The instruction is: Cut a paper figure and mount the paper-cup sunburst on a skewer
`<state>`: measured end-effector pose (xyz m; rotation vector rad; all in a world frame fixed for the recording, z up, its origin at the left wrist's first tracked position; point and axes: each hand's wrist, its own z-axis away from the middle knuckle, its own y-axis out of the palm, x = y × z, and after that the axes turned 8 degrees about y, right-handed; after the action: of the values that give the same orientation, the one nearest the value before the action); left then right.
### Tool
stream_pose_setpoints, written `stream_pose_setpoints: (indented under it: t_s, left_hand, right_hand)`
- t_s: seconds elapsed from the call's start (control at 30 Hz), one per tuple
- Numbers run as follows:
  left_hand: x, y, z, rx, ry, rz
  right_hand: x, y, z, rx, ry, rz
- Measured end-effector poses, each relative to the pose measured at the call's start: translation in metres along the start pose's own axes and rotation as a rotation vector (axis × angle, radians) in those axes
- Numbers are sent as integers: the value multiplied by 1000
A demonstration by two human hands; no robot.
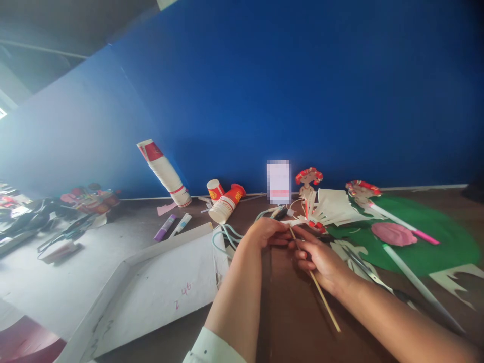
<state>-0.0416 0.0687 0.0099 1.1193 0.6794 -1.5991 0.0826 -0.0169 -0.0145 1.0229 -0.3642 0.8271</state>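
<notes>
The brown surface [287, 307] ran back to a blue wall [302, 91], and the only bare stretch lay between the forearms near the front edge. To the left a flat white cardboard tray [159, 287] with raised rims sat just beside the left arm; to the right a green paper disc [434, 242] carried a pink cutout [393, 234] and two long white sticks. Paper cups [223, 199], some stacked and tipped over, lay against the wall.

The left hand [264, 233] had its fingers curled shut on the top end of a thin wooden skewer [315, 287], where it met a white paper piece cut into fringed strips with red trim [325, 212]. The right hand [321, 259] had its fingers closed around the skewer's middle; the smooth, pale stick slanted down toward the front edge. Pale blue looped cords [223, 237] lay just beside the left wrist.
</notes>
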Motion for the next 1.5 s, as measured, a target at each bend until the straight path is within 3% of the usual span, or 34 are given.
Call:
stream_pose_setpoints:
  t_s: [0.63,1.03,1.5]
  left_hand:
    - [5,5,-10,-86,23,57]
    - [5,3,-12,-207,111,-74]
    - [0,6,-7,-137,192,-68]
  right_hand:
    - [2,2,3,-65,-61,15]
    - [6,-2,-2,11,8,-142]
    - [18,-14,-10,72,57,-408]
